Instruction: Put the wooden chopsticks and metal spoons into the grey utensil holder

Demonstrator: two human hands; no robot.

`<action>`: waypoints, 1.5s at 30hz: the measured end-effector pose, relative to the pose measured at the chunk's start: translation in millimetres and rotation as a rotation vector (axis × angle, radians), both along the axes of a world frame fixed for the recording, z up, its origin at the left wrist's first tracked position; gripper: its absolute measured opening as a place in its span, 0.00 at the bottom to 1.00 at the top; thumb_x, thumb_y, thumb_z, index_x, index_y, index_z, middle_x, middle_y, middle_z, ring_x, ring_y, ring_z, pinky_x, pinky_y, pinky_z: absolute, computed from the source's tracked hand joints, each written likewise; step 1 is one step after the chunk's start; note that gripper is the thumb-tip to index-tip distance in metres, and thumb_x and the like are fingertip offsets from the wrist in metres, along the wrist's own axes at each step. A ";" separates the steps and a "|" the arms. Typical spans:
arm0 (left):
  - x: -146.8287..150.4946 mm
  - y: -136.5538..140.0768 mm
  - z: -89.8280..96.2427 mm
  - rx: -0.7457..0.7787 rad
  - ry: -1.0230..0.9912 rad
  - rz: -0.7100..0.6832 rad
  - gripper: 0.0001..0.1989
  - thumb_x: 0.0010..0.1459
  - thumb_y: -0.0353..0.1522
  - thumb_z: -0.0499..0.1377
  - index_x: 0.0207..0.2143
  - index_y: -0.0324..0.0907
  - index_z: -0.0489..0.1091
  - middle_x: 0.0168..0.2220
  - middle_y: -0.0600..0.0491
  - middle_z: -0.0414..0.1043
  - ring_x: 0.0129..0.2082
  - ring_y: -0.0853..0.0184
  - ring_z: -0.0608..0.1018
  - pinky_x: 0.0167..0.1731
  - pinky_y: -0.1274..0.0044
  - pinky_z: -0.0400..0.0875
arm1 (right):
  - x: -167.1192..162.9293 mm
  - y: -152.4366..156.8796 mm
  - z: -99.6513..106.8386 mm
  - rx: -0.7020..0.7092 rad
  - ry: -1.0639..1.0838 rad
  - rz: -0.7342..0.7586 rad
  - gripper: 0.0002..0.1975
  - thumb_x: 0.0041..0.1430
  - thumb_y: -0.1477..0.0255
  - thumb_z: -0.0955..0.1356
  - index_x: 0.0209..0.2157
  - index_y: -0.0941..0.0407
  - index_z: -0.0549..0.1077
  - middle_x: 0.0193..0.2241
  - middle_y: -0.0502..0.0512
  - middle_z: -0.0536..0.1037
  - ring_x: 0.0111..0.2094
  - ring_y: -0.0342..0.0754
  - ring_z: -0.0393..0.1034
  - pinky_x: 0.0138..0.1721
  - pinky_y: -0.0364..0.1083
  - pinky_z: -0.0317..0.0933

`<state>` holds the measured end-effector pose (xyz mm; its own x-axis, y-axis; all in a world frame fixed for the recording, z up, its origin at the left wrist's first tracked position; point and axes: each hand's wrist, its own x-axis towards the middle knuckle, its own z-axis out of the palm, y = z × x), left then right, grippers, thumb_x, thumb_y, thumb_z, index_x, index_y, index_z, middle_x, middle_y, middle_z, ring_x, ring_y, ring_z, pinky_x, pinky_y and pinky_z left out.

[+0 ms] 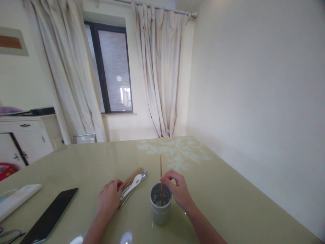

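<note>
The right hand (177, 188) pinches a single thin wooden chopstick (160, 176) between thumb and fingertips, holding it upright with its lower end already inside the grey perforated cylindrical utensil holder (159, 206). The stick stands nearly vertical, its upper end well above the hand, the grip falling about midway along it, just over the holder's rim. To do this well, I would judge that the stick should stay plumb and be let down until its tip rests on the holder's floor, the fingers loosening only then, so that it neither tips the light holder nor rattles against the wall.

The left hand (109, 198) lies curled over the near end of a small bundle of cutlery lying flat on the table: several more wooden chopsticks (132, 177), a white ceramic spoon with a small blue mark (132, 186) and a metal spoon (143, 175) whose bowl shows at the far end. The fingers seem closed loosely on the bundle's ends, though how firmly I cannot tell. The bundle sits just left of the holder, close by and not touching it.

Farther left on the glossy pale green table (228, 189) lie a dark tablet with a teal edge (49, 215) and a folded white cloth (17, 200). Beyond are cream curtains (162, 74) and a dark-framed window (111, 71).
</note>
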<state>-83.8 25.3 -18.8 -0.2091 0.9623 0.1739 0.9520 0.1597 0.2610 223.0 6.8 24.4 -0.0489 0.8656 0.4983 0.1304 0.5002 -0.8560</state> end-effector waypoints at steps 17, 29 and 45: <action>77.9 -44.7 26.9 1.069 -0.056 -0.827 0.11 0.72 0.28 0.59 0.52 0.46 0.76 0.40 0.51 0.85 0.40 0.68 0.86 0.45 0.78 0.79 | -5.7 -13.1 4.1 0.111 0.045 0.098 0.13 0.67 0.55 0.74 0.42 0.48 0.87 0.42 0.56 0.80 0.46 0.55 0.76 0.49 0.51 0.70; 83.1 -48.7 31.7 1.036 -0.073 -0.859 0.11 0.73 0.27 0.57 0.52 0.44 0.77 0.41 0.50 0.84 0.41 0.68 0.84 0.45 0.78 0.78 | -5.2 -23.4 9.2 0.101 0.022 0.247 0.09 0.67 0.60 0.75 0.43 0.48 0.87 0.42 0.57 0.81 0.47 0.55 0.78 0.51 0.53 0.72; 6.5 -5.5 8.8 0.112 0.165 -0.028 0.19 0.75 0.34 0.49 0.47 0.44 0.81 0.49 0.45 0.82 0.50 0.54 0.82 0.48 0.66 0.74 | 41.6 11.9 17.0 0.046 0.620 -0.133 0.19 0.57 0.53 0.80 0.37 0.54 0.81 0.28 0.52 0.82 0.30 0.48 0.76 0.35 0.46 0.71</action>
<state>-77.4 19.7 -10.0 -0.1420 0.9402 0.3097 0.9871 0.1111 0.1152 264.6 18.7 41.4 0.3669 0.8216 0.4363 -0.3188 0.5516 -0.7708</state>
